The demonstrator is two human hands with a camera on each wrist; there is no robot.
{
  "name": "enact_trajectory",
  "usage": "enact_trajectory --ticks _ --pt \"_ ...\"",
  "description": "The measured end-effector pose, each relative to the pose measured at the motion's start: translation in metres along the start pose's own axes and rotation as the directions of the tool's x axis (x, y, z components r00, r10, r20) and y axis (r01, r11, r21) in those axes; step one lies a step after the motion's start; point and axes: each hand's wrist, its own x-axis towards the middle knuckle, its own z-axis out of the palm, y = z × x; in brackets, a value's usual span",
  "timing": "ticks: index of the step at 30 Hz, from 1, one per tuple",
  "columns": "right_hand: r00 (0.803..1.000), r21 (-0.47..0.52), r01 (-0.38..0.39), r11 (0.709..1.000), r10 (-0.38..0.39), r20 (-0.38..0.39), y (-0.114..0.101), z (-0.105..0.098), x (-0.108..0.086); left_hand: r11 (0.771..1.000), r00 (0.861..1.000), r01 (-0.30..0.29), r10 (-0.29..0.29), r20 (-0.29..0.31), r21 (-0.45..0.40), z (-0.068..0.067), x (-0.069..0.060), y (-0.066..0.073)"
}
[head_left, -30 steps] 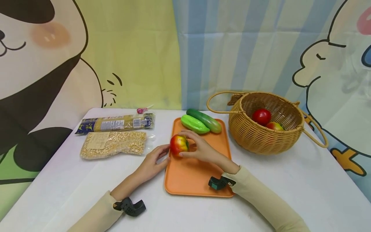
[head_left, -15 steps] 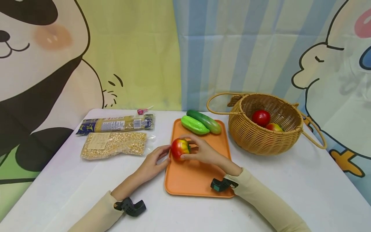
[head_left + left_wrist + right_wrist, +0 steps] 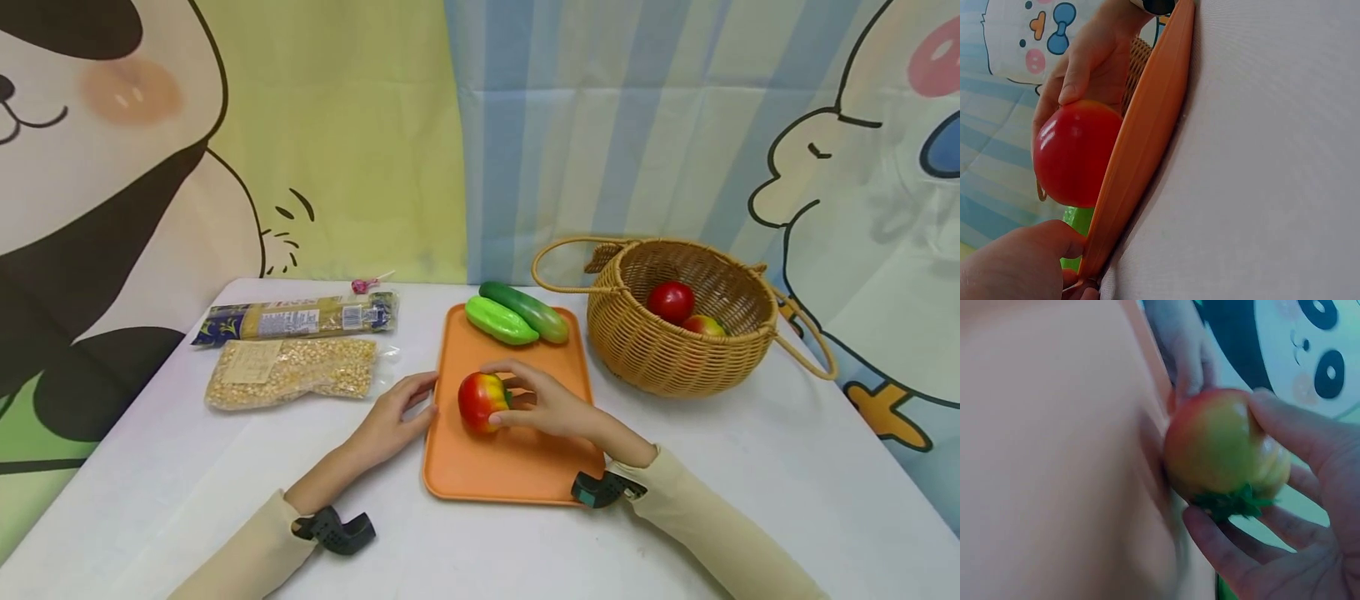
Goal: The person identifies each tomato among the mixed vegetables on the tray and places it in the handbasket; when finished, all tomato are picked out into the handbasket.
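My right hand (image 3: 543, 404) holds a round red-and-yellow fruit (image 3: 480, 402) with a green leafy top (image 3: 1235, 503). Thumb and fingertips curve round its leafy side. The fruit is over the left half of the orange tray (image 3: 510, 475); whether it touches the tray I cannot tell. At the tray's left edge is my left hand (image 3: 393, 421), seen close in the left wrist view, where its thumb (image 3: 1063, 240) lies on the rim and fingers show beside and under it. Two green cucumber-like vegetables, one bright (image 3: 501, 321) and one dark (image 3: 528, 311), lie at the tray's far end.
A wicker basket (image 3: 675, 367) with a red fruit (image 3: 671, 302) and a red-yellow one (image 3: 703, 325) stands right of the tray. On the left lie a bag of yellow kernels (image 3: 296, 372), a long blue-ended packet (image 3: 296, 320) and a pink-wrapped lollipop (image 3: 363, 286).
My right hand has carried the fruit away from the tray's left edge, rightward and nearer to me. The left hand has kept its place at the tray's edge.
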Motion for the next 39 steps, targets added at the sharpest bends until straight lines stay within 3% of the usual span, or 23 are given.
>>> enact_trajectory --ticks 13,22,31,39 --pt "0.999 0.085 -0.016 0.996 0.014 0.032 0.002 -0.005 -0.004 1.000 1.000 0.004 -0.004 0.009 -0.006 -0.005 -0.001 0.003" --pt "0.998 0.047 -0.025 0.999 0.022 0.062 -0.003 -0.012 -0.006 1.000 1.000 0.011 -0.011 0.009 -0.008 -0.004 -0.003 0.004" --pt "0.999 -0.002 -0.023 1.000 0.023 0.034 -0.013 -0.025 -0.012 1.000 1.000 0.010 -0.010 0.010 -0.014 -0.002 -0.003 0.002" --pt "0.998 -0.049 0.052 0.997 -0.050 0.041 -0.028 -0.042 -0.020 1.000 1.000 -0.006 0.006 0.011 -0.014 0.000 -0.001 0.000"
